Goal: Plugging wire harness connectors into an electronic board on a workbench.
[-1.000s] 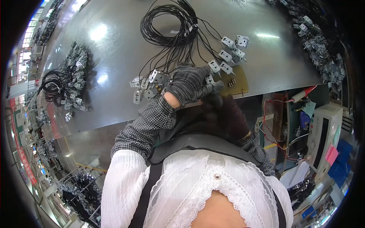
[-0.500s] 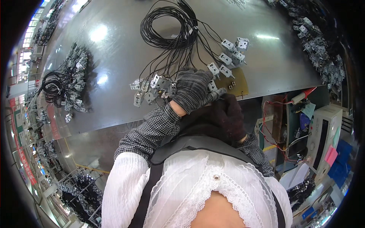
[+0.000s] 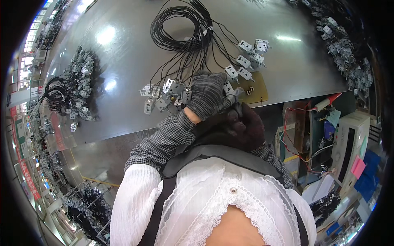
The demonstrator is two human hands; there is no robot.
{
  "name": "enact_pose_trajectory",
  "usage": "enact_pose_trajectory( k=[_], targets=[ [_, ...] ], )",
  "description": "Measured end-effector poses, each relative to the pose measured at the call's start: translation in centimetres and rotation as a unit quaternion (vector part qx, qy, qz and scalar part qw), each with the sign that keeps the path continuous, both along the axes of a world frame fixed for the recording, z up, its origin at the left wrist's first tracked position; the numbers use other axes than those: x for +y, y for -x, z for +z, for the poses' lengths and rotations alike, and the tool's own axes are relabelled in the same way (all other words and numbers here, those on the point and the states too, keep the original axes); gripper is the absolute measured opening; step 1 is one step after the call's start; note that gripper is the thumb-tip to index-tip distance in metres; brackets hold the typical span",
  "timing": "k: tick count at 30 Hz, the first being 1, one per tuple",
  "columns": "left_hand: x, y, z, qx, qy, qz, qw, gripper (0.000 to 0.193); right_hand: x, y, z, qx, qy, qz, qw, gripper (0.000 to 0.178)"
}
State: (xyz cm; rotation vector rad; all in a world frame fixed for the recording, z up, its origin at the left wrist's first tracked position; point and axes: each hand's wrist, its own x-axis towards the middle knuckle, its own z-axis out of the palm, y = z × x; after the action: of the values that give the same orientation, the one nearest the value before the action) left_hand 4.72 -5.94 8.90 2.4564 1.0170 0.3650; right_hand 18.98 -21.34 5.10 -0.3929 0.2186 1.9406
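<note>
Broadly, the metal-topped bench (image 3: 287, 61) spread out under and ahead of the left hand (image 3: 207, 92). A long heap of grey fittings (image 3: 347, 55) lay well to that hand's right, and a smaller heap with black cable (image 3: 82, 76) well to its left. Straight ahead of it sat the cable coil (image 3: 203, 39), its leads fanning back toward the glove.

The left hand, palm down, had its thumb stretched to the right; its other fingers were bent under and hidden, so I cannot tell what they gripped. The right hand (image 3: 248, 125), in a dark glove, hung just off the bench edge, nearer the body, fingers partly curled; nothing showed in it, though its palm was out of sight.

Just left of the left hand was a cluster of metal housings (image 3: 173, 87); more housings (image 3: 256, 59) lay ahead and to its right. Beyond its thumb was an olive plate (image 3: 258, 82). One housing (image 3: 227, 87) sat against the thumb side, and small brass-coloured pieces (image 3: 250, 90) lay on the plate.

A tug on the crowded leads could tangle them or drag housings askew, and a sleeve brushing the plate might knock the small pieces off.
</note>
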Motion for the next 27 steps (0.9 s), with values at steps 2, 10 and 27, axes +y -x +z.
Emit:
enact_pose_trajectory(
  k=[2,10,27],
  targets=[
    [0.1,0.5,0.6,0.006,0.058,-0.008,0.998,0.061,0.2,0.6,-0.3,0.042,-0.031,-0.095,0.994,0.04],
    [0.5,4.4,-1.6,0.099,-0.04,0.062,0.992,0.052,0.4,0.4,0.7,-0.114,-0.052,0.02,0.992,0.043],
    [2.5,1.7,-3.4,-0.299,0.294,0.035,0.907,0.024,3.3,-3.6,2.3,-0.622,-0.065,-0.093,0.775,0.033]
  ],
)
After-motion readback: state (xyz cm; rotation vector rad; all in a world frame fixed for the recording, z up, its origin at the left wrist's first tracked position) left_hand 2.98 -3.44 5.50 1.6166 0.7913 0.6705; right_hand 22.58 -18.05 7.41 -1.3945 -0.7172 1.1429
